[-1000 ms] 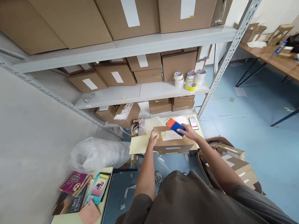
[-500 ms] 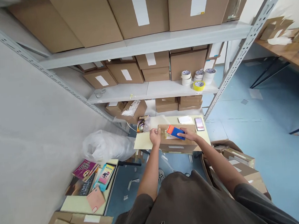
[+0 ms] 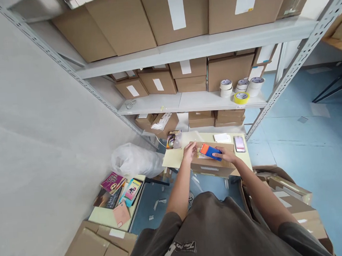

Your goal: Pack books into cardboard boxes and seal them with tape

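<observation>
A brown cardboard box [image 3: 202, 168] with white labels lies on the small pale table [image 3: 171, 159]. In my right hand [image 3: 226, 154] is a flat blue tool with an orange end [image 3: 210, 151], held over the box top; its exact kind does not show. The orange end points left. My left hand [image 3: 190, 151] is at the box's left end, fingers loosely bent and apart, with nothing visible in them. Whether it touches the box is hard to tell. A dark-covered book [image 3: 173, 139] lies just beyond it, under a piece of clear plastic [image 3: 191, 136].
A phone [image 3: 239, 144] and white papers [image 3: 222, 137] lie at the table's right. Behind stands a metal shelf [image 3: 198, 99] with boxes and tape rolls [image 3: 226, 87]. Books [image 3: 113, 182] and wrapped plastic [image 3: 135, 160] are at left. A large carton of boxes [image 3: 292, 199] stands at right.
My left hand has lifted slightly from the box's left end and its fingers have loosened. My right hand still holds the blue tool over the box. The whole view has shifted sideways.
</observation>
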### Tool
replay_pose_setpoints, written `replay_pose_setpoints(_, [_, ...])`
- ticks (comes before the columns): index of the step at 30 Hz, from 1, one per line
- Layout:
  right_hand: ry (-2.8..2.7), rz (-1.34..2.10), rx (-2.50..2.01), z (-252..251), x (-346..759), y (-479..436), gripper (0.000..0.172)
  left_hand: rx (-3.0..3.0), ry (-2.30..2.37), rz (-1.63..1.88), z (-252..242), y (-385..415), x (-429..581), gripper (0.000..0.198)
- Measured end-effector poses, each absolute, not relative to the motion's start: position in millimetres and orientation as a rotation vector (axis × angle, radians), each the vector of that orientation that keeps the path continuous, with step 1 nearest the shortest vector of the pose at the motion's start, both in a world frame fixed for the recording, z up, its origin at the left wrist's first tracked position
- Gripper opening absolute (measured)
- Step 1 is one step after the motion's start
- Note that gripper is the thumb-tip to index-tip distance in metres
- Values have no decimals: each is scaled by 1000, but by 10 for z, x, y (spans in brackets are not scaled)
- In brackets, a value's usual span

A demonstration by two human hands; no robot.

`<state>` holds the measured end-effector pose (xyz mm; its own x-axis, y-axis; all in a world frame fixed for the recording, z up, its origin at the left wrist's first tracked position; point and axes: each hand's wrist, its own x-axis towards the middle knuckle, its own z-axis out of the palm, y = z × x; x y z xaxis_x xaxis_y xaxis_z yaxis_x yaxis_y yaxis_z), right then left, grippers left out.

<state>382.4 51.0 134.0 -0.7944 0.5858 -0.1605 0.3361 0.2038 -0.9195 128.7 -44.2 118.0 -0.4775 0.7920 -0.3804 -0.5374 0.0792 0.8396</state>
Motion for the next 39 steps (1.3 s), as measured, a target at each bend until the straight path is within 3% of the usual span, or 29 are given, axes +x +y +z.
replay_pose_setpoints(8, [-2370, 1134, -1115, 1470, 3626, 449, 60, 463, 1610, 1811, 1317, -477, 1201, 37])
replay_pose_setpoints(16, [-2403, 1118, -1135, 1473, 3509, 538, 67, 310, 1798, 1934, 1266, -573, 1034, 39])
replay_pose_setpoints(25, [-2664, 1045, -1183, 1644, 3181, 612, 68, 16, 1927, 1721, 957, -735, 803, 25])
replay_pose_setpoints(31, [-2837, 906, -1221, 1786, 2944, 643, 77, -78, 1930, 1628, 826, -772, 740, 19])
replay_pose_setpoints(39, [-2875, 798, -1319, 1837, 2802, 547, 79, -19, 1953, 1443, 587, -749, 977, 24])
